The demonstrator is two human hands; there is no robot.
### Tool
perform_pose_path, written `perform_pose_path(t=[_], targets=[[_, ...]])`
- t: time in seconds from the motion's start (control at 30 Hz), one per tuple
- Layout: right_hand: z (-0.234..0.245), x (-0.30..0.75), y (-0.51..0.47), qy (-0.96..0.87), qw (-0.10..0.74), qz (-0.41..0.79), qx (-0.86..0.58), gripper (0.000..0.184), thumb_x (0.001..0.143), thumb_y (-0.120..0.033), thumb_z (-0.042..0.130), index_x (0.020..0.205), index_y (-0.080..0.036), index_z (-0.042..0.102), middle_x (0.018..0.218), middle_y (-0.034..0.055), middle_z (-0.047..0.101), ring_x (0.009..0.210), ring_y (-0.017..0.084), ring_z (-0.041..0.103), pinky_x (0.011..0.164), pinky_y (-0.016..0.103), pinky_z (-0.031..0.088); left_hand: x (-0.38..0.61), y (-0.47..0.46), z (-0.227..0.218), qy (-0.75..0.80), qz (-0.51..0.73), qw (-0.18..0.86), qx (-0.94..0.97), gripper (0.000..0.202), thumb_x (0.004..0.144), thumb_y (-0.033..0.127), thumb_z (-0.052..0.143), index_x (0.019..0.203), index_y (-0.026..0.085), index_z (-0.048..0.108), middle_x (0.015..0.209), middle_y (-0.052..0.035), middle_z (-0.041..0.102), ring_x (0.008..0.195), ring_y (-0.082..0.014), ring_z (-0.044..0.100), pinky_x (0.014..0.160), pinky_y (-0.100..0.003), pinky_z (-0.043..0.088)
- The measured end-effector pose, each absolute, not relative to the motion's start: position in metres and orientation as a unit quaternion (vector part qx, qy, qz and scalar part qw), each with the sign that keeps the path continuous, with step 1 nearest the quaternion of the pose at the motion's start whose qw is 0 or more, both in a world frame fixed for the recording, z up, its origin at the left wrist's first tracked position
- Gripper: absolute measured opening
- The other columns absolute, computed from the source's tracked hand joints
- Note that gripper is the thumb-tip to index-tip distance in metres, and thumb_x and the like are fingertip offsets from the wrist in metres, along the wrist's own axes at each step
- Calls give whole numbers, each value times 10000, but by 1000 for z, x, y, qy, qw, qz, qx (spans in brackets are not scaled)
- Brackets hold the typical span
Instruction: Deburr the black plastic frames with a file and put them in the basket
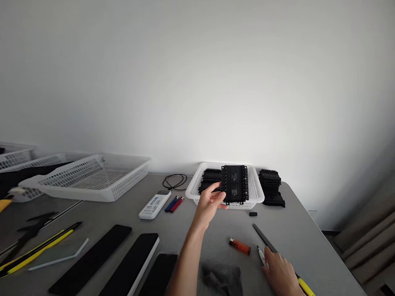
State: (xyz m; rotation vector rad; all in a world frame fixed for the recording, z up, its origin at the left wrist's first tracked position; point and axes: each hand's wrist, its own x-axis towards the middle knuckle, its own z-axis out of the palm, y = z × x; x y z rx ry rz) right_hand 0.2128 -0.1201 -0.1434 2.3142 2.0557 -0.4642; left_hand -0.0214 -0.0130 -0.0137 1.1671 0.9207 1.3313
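My left hand point(210, 204) grips a black rectangular plastic part point(235, 183) with toothed side edges, raised in front of a white basket point(197, 176). Behind it, several similar black parts point(211, 176) lie in that basket. Low on the right, my right hand point(280, 271) is closed around a white marker pen point(261, 255), its tip pointing away from me. A flat metal file point(264, 237) with a yellow handle point(305, 286) passes beside and under this hand. To its left is an orange lighter point(240, 246); a small black cap point(253, 214) lies farther back.
Stacked black parts point(270, 187) stand right of the basket. Left are a white device point(154, 204), blue and red lighters point(176, 204), a black cable point(174, 182) and black slabs point(92, 259). Another basket point(129, 176) stands by the wall. A dark translucent sheet point(222, 279) lies in front.
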Motion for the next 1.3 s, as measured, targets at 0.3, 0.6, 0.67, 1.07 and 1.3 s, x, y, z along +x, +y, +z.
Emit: perform_pose_path(t=[0.3,0.6,0.67,1.07,1.3], targets=[[-107,219,-109,686,-305,-292,593,199,946,-301,445,1060,-204,575,680,0,626,594,167,584,557,251,397,-21,-14,-11,403,566,533,482,744,668,448,796,1285,118,542,720,31,557,565,-126,593,587,-311,590],[-7,216,-79,587,-666,-334,317,267,903,-366,577,1144,-256,608,985,87,727,987,266,668,848,395,515,-16,-19,-2,412,581,523,468,832,607,466,821,1291,87,538,712,25,587,576,-122,574,562,-290,575],[2,203,-74,563,-686,-336,315,265,871,-342,639,1115,-247,596,902,78,731,880,248,690,782,378,539,-15,-19,-1,413,582,519,470,842,611,474,820,1298,80,531,717,18,600,581,-123,576,563,-285,570],[-16,159,-30,589,-607,-374,380,286,895,-424,577,865,-150,654,700,8,598,443,77,478,402,213,372,-17,-18,-5,433,549,505,505,812,664,489,787,1320,88,527,794,-33,672,574,-139,614,594,-290,562],[-15,162,-32,620,-563,-336,431,292,873,-405,567,883,-134,675,595,-23,526,448,75,399,418,206,314,-13,-20,-3,424,552,502,512,755,654,474,792,1268,96,571,772,-43,681,592,-154,611,582,-297,569]])
